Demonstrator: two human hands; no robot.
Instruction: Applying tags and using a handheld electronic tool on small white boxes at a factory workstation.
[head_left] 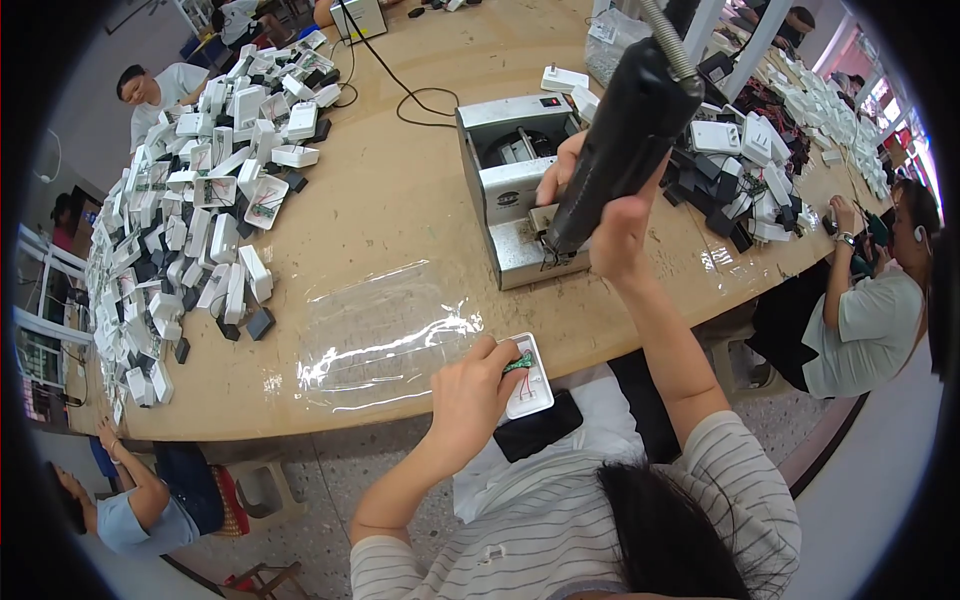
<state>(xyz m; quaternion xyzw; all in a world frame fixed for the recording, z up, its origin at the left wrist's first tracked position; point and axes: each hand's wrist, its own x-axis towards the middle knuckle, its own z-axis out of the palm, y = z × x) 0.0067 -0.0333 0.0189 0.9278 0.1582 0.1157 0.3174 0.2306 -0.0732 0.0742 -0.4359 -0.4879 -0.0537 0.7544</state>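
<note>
My left hand is closed at the near table edge, its fingertips gripping a small green circuit board. Under the board lies a shallow white plastic housing with thin red wires inside. My right hand is wrapped round a black electric screwdriver, which hides part of the fingers. A coiled metal sleeve runs up from the tool's top. The screwdriver's lower end points down at the front of a grey metal screw feeder; its tip cannot be made out.
A large heap of white housings and black parts covers the table's left side. More housings and black blocks lie at the right. A black cable crosses the back. A dark flat phone-like object lies on my lap. Co-workers sit around the table.
</note>
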